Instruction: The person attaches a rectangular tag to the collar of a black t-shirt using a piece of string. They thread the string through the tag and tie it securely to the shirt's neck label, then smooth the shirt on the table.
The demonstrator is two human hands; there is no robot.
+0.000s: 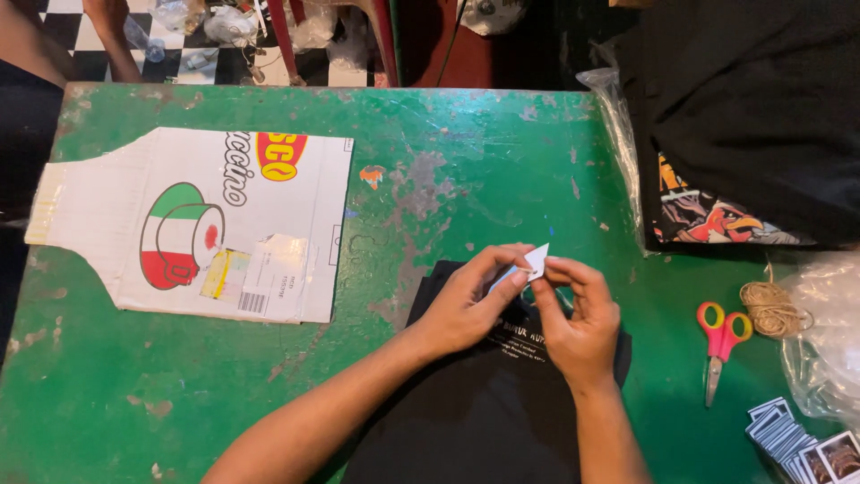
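Your left hand (pixel 466 305) and right hand (pixel 578 318) meet over the black garment (pixel 475 412) lying at the near edge of the green desk (pixel 502 170), both pinching a small white tag (pixel 535 260) between fingertips. To your right, a clear plastic bag (pixel 618 134) holds folded dark shirts (pixel 743 116) with a printed design showing. Nearer you lie red-handled scissors (pixel 719 336), a ball of twine (pixel 769 307), a fanned stack of cards (pixel 797 439) and more crumpled clear plastic (pixel 829 358). A flattened cardboard box (pixel 193 224) lies well to your left.
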